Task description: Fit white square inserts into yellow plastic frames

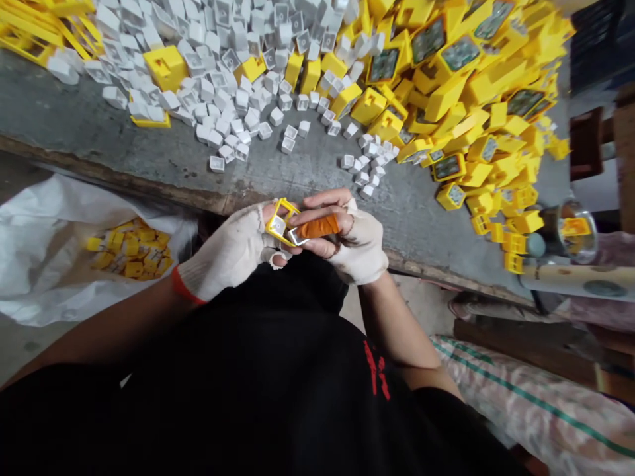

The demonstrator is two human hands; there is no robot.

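Note:
My left hand (243,241), in a white fingerless glove with an orange cuff, is closed around a small yellow plastic frame (274,215). A white square plastic cap (278,226) sits inside one opening of that frame. My right hand (350,235), also in a white fingerless glove and with orange tape round one finger, pinches a second white cap (296,237) against the frame's near right side. Fingers partly cover this second cap, so I cannot tell how far it is in the frame. Both hands are just off the table's front edge.
White caps (238,106) are heaped across the grey table (297,172). Yellow housings (476,86), some with clear windows, pile up at the right. A white sack (34,225) of yellow pieces stands lower left; a clear container (578,231) lies at the table's right end.

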